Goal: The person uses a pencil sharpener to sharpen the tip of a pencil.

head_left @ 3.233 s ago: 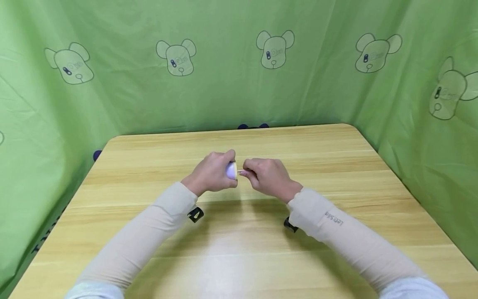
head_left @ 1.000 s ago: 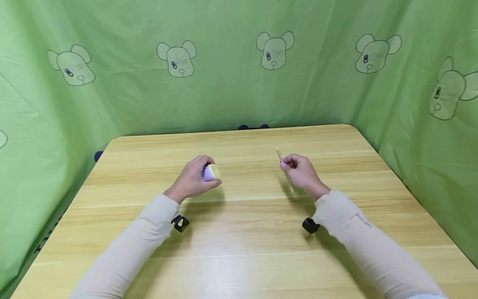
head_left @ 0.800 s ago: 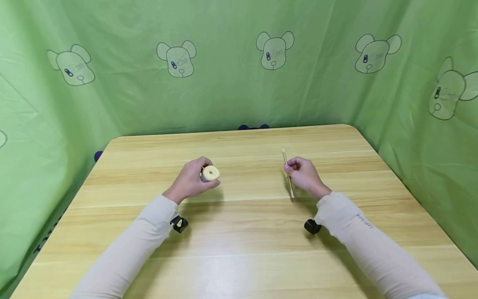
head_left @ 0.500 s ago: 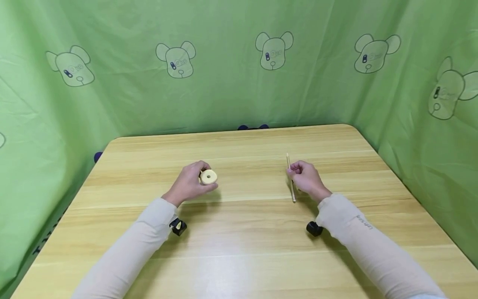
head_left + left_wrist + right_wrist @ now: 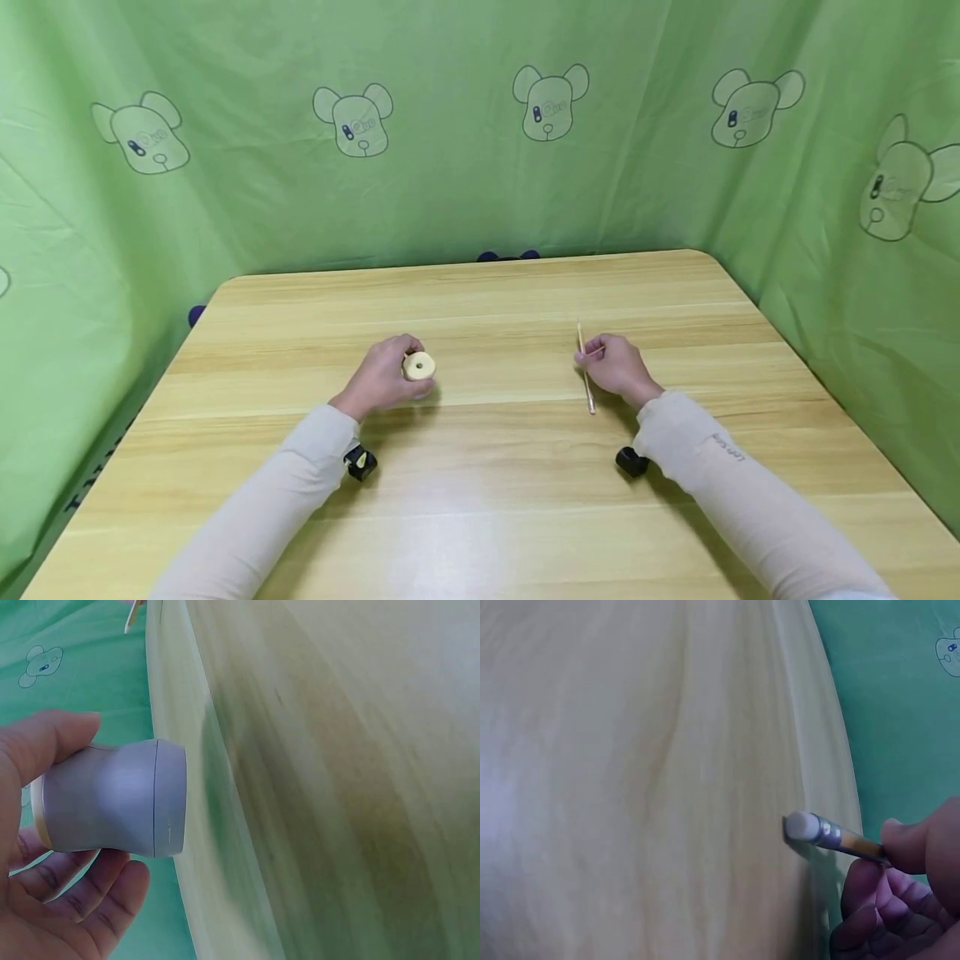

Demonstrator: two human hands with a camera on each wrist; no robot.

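My left hand (image 5: 382, 379) grips a small round pencil sharpener (image 5: 418, 365), its cream top with a centre hole facing up. From the side, in the left wrist view, the lavender sharpener body (image 5: 112, 799) sits between thumb and fingers, its base close to the tabletop; whether it touches I cannot tell. To the right, my right hand (image 5: 617, 367) pinches a pencil (image 5: 587, 392) between thumb and fingers. Its sharpened end points away from me. The white eraser end (image 5: 804, 826) comes toward me, low over the wood, with a shadow beside it.
A wood-grain table (image 5: 480, 475) spreads under both hands. Green curtains (image 5: 450, 183) printed with bear heads hang behind it and at both sides. Black wrist cameras (image 5: 362, 462) are strapped under the sleeves.
The pencil tip was at the sharpener's hole; since then the hands have parted. The sharpener has turned hole-up, the pencil has swung to point away, and both hands have lowered slightly toward me.
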